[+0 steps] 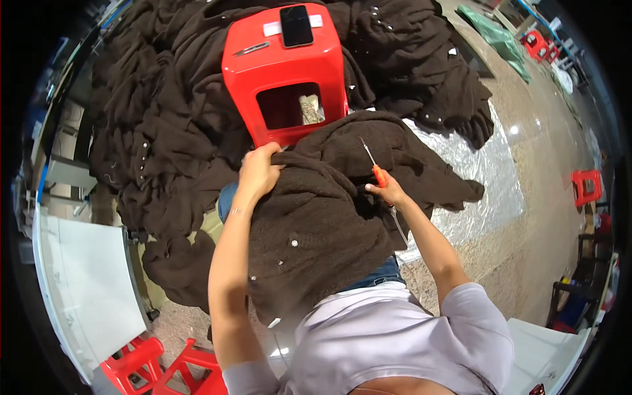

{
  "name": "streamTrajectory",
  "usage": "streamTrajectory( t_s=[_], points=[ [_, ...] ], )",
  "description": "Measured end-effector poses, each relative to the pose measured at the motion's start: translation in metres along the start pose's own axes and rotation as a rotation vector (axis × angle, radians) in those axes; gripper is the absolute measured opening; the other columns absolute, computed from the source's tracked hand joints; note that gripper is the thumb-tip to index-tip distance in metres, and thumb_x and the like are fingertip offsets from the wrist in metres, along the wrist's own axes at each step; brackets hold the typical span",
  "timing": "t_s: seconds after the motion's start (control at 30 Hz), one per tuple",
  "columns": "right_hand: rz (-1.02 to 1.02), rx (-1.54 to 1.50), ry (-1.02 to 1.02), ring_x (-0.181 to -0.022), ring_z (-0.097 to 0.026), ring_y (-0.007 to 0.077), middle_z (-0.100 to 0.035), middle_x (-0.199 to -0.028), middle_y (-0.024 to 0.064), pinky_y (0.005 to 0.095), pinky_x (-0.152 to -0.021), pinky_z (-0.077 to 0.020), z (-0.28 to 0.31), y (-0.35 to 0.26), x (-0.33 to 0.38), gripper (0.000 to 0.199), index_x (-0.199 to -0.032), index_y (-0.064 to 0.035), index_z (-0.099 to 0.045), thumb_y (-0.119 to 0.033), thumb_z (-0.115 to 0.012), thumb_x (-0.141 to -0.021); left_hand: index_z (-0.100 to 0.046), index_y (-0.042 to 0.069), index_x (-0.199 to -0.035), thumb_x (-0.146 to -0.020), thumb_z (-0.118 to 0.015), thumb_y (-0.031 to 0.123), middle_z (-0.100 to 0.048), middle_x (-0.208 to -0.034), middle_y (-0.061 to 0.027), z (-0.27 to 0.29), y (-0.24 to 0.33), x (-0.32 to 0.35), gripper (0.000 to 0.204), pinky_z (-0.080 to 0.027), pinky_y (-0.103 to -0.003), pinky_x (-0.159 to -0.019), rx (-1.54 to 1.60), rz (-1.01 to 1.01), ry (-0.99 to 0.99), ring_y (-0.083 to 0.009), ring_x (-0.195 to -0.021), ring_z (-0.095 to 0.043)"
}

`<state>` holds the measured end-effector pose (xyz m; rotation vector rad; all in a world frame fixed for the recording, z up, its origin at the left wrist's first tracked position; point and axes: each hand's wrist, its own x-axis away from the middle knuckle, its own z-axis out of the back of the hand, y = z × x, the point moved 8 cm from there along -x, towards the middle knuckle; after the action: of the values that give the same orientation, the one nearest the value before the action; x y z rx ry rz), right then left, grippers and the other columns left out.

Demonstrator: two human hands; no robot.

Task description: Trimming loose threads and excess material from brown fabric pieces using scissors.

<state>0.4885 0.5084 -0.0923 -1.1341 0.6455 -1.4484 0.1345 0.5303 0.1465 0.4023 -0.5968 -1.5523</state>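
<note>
A dark brown knitted garment (316,214) lies across my lap, with a few small pale buttons (294,243) on it. My left hand (259,172) is closed on a fold at its far left edge, close to the front of a red plastic stool (286,69). In my right hand (390,191) is an orange-handled tool (379,175) with a thin metal shaft, pointing away and slightly left, over the garment's right part. Its tip is too small to make out. A thin pale strand or rod (399,227) shows below that hand.
A black phone (296,26) and small metal snips or tweezers (252,49) lie on the stool's top. Brown garments (164,99) are heaped around it. Silver sheeting (490,178) covers floor at right. A white table (89,276) stands left, red stools (135,362) at lower left.
</note>
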Motion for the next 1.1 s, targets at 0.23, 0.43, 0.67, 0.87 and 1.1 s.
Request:
streamTrajectory(
  t_s=[0.23,0.43,0.67,0.87,1.1],
  points=[
    [-0.117,-0.297,-0.130,-0.134,-0.046,0.0187,-0.052,-0.144,0.0055,0.0322,-0.113,-0.0340,-0.024,0.051,0.005,0.102,-0.146,-0.0051,-0.043,-0.022,-0.097,-0.062,-0.061,-0.002,-0.105,-0.067,-0.044,-0.015,-0.064,-0.103,-0.0137,0.198,-0.010,0.235,0.043,-0.049,-0.039,-0.096,-0.016,-0.288,1.157,-0.0262,-0.099,-0.062],
    [-0.124,-0.371,-0.345,-0.129,-0.049,0.0167,-0.055,-0.140,0.0059,0.0287,-0.110,-0.0353,-0.059,-0.019,0.020,0.090,-0.144,-0.0028,-0.047,-0.013,-0.091,-0.066,-0.061,-0.002,-0.115,-0.072,-0.054,-0.015,-0.065,-0.111,-0.0146,0.171,-0.207,0.418,0.045,-0.048,-0.035,-0.097,-0.420,0.426,0.987,-0.0252,-0.104,-0.061],
    [0.067,-0.401,-0.101,-0.113,-0.053,0.0089,-0.059,-0.115,0.0000,0.0213,-0.099,-0.0381,-0.017,-0.124,0.026,0.049,-0.123,0.0008,-0.057,0.000,-0.072,-0.077,-0.062,-0.001,-0.120,-0.084,-0.063,-0.005,-0.064,-0.125,-0.0138,0.082,-0.196,0.263,0.037,-0.041,-0.037,-0.107,0.242,0.279,0.727,-0.0251,-0.122,-0.057],
    [0.463,-0.078,0.111,-0.098,-0.059,0.0119,-0.062,-0.099,0.0024,0.0264,-0.090,-0.0457,0.053,-0.197,0.040,0.036,-0.111,-0.0057,-0.058,0.009,-0.067,-0.080,-0.062,0.008,-0.124,-0.075,-0.083,0.014,-0.058,-0.088,-0.0043,0.002,-0.018,0.075,0.054,-0.046,-0.028,-0.081,0.230,0.038,-0.276,-0.0162,-0.086,-0.057],
    [0.729,-0.191,0.089,-0.115,-0.065,0.0246,-0.071,-0.114,0.0149,0.0363,-0.103,-0.0444,0.094,-0.306,0.088,0.049,-0.112,-0.0002,-0.056,0.019,-0.045,-0.069,-0.058,0.003,-0.088,-0.064,-0.058,-0.011,-0.055,-0.080,-0.0120,0.130,0.017,0.081,0.027,-0.049,-0.036,-0.068,-0.300,-0.384,0.753,-0.0301,-0.076,-0.060]
  ],
)
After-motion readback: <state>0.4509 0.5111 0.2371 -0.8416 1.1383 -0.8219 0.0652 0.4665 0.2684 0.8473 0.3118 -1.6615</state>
